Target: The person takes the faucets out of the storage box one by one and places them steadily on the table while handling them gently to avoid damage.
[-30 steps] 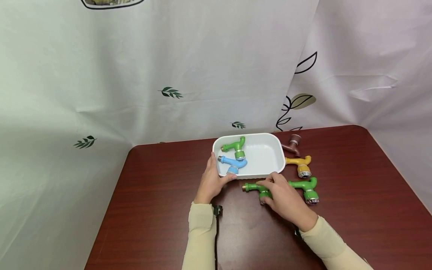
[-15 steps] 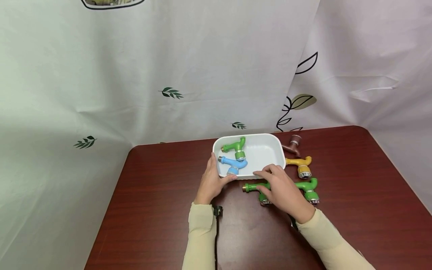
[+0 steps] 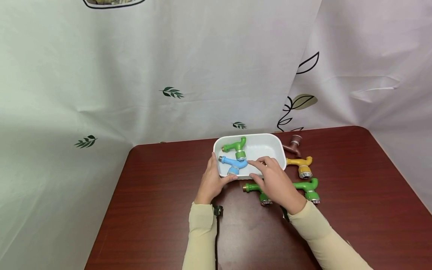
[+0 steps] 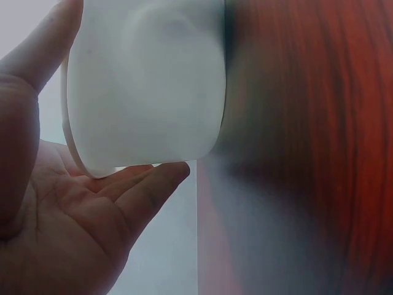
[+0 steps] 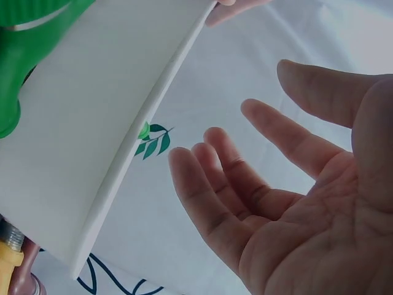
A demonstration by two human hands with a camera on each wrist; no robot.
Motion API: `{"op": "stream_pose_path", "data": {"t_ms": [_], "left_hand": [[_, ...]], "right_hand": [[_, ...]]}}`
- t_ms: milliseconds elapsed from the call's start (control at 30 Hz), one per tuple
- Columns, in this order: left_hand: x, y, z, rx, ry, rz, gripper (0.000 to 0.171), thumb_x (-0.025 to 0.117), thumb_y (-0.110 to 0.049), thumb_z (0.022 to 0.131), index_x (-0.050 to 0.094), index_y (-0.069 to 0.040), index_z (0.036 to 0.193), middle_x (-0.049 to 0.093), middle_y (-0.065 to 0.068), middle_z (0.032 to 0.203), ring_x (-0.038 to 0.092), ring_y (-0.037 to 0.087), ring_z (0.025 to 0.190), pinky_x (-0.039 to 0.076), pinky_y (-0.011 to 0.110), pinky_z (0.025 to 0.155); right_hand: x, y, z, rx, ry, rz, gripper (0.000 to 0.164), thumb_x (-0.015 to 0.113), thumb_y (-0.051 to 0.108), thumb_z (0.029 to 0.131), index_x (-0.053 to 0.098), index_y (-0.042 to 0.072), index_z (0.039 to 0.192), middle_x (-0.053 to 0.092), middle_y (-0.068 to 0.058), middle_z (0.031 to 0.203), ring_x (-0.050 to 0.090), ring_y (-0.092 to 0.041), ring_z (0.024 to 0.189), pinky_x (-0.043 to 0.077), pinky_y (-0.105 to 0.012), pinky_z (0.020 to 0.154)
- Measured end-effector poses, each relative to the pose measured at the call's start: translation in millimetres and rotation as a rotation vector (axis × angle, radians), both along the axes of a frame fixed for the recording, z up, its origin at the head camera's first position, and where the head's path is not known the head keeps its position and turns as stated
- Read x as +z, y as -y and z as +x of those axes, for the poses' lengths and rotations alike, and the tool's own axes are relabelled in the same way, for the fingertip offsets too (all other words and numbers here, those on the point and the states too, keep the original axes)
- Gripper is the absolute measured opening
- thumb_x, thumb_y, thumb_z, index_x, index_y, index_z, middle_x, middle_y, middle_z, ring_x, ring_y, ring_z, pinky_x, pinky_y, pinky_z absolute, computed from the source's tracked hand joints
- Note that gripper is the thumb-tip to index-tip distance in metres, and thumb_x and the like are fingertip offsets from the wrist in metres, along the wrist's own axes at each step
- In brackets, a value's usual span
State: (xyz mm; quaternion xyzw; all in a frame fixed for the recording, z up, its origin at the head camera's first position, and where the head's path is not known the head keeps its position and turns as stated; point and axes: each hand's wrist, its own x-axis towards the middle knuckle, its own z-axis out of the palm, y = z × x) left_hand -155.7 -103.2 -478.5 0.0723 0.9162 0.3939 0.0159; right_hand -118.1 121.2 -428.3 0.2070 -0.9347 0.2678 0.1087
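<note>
My left hand (image 3: pixel 210 183) holds the left end of a white plastic tub (image 3: pixel 264 145), thumb along the front and fingers at the side. The left wrist view shows that hand around the tub's end wall (image 4: pixel 144 92). Inside the tub lie a green tap (image 3: pixel 240 153) and a blue tap (image 3: pixel 233 162), both toward the left. My right hand (image 3: pixel 276 183) hovers over the tub's front rim with fingers spread, holding nothing. Below it, partly covered, lies another green tap (image 3: pixel 253 187); a further green tap (image 3: pixel 308 185) lies to its right.
A yellow tap (image 3: pixel 300 162) lies against the tub's right side. Behind it is a dark brown tap (image 3: pixel 295 143), near the back edge of the reddish-brown table (image 3: pixel 162 187). A white curtain (image 3: pixel 202 67) with leaf prints hangs behind the table.
My right hand has risen off the front green tap and moved left and forward over the tub's rim, its fingers parting. My left hand and the tub have stayed in place.
</note>
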Motion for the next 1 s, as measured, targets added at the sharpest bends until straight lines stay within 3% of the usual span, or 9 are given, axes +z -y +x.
{"op": "stream_pose_path", "data": {"t_ms": [367,667,1000], "left_hand": [[2.1,-0.4,0.5,-0.001,-0.019,0.007,0.119,0.084,-0.042,0.081,0.008,0.007,0.158,0.021,0.023,0.163,0.039,0.038,0.14,0.039,0.052,0.108],[2.8,-1.4,0.0,0.005,-0.013,-0.006,0.12,0.084,-0.042,0.08,0.007,0.005,0.159,0.021,0.024,0.162,0.039,0.038,0.14,0.039,0.051,0.108],[3.3,-1.6,0.2,-0.002,-0.016,-0.006,0.12,0.084,-0.042,0.08,0.007,0.006,0.158,0.021,0.024,0.162,0.038,0.037,0.141,0.039,0.05,0.108]], "right_hand": [[-0.2,10.9,-9.8,-0.003,0.014,0.05,0.036,0.071,0.019,0.096,0.068,0.006,0.13,0.057,-0.024,0.131,0.052,-0.044,0.117,0.045,-0.054,0.098],[-4.6,17.2,-21.9,-0.009,-0.049,0.09,0.031,0.069,0.017,0.097,0.07,0.004,0.125,0.06,-0.024,0.123,0.055,-0.042,0.109,0.047,-0.051,0.094],[-7.9,27.2,-32.2,0.045,0.045,0.07,0.028,0.065,0.016,0.099,0.071,0.002,0.124,0.059,-0.021,0.106,0.056,-0.034,0.091,0.049,-0.044,0.081]]}}
